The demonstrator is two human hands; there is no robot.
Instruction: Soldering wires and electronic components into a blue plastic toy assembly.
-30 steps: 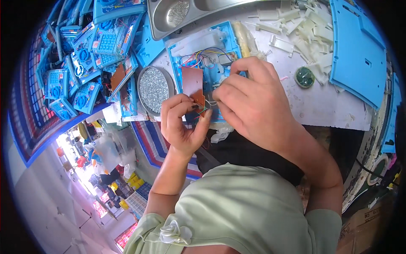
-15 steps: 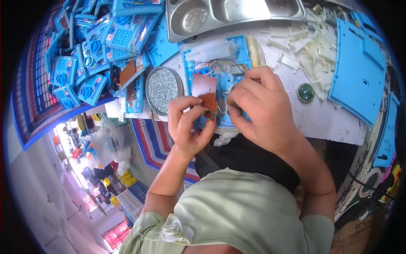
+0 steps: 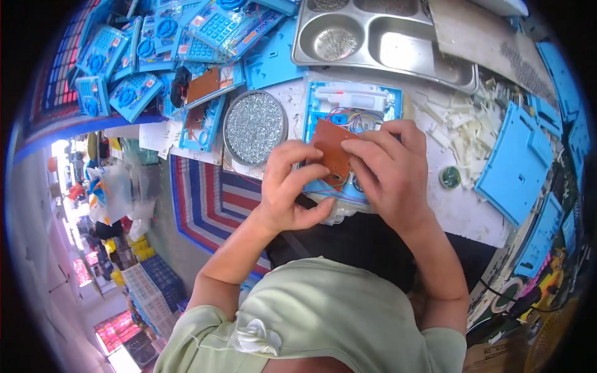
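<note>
A reddish-brown circuit board (image 3: 331, 148) is tilted over an open blue plastic housing (image 3: 308, 121). My right hand (image 3: 395, 177) pinches the board's right edge between fingers and thumb. At its left edge, the curled fingers of my left hand (image 3: 287, 186) press on the board, while the thumb stands off below. Thin coloured wires (image 3: 359, 119) run inside the housing behind the board, and more come out under its lower end. A white plastic part (image 3: 354, 99) lies in the housing's far section. The board and my hands hide much of the housing's middle.
Left of the housing stands a round dish (image 3: 254, 127) of small screws. Blue toy units (image 3: 127, 96) are heaped at the far left. A metal compartment tray (image 3: 388, 71) sits behind. White plastic pieces (image 3: 463, 121), a small green round container (image 3: 449, 177) and blue panels (image 3: 516, 165) lie to the right.
The board has been turned so its brown face shows more fully. My right hand has come onto its right edge; my left thumb has moved away from it. The view has shifted.
</note>
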